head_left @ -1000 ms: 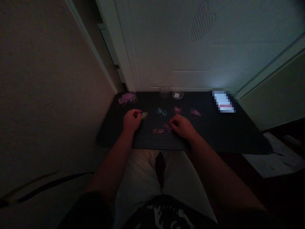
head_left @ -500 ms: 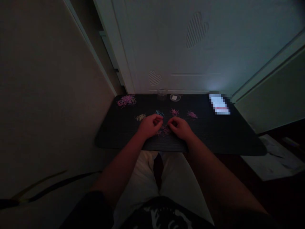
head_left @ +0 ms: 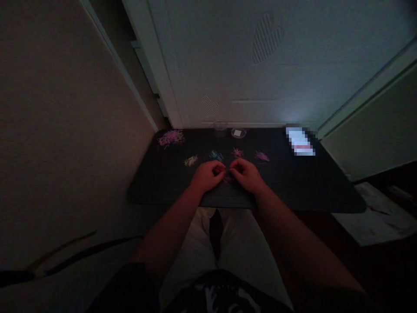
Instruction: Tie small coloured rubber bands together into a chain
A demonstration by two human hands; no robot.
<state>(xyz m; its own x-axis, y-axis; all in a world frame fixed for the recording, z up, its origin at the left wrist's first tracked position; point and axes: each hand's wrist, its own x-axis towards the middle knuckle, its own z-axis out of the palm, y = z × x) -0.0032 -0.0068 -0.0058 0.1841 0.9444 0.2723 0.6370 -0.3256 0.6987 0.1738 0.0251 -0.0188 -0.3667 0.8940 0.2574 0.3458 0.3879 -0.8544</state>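
My left hand [head_left: 208,175] and my right hand [head_left: 245,174] are close together over the near middle of the dark table, fingers pinched; anything between the fingertips is too small to make out. Partly hidden under them lies a pile of thin pinkish strands [head_left: 228,179]. Beyond the hands, small heaps of similar strands form a row: a pale yellow heap [head_left: 190,161], a blue heap [head_left: 216,155], a pink heap [head_left: 237,152] and a purple-pink heap [head_left: 262,156].
A larger pink-purple heap [head_left: 171,138] lies at the table's [head_left: 302,187] far left corner. A clear round container [head_left: 220,129] and a clear lid with a white label [head_left: 238,133] stand at the back. A bright blurred-out object [head_left: 299,141] is at the right. A door [head_left: 211,52] rises behind.
My left hand has moved slightly right and nearer to me, uncovering more of the blue heap and covering more of the near pile. My right hand has hardly moved.
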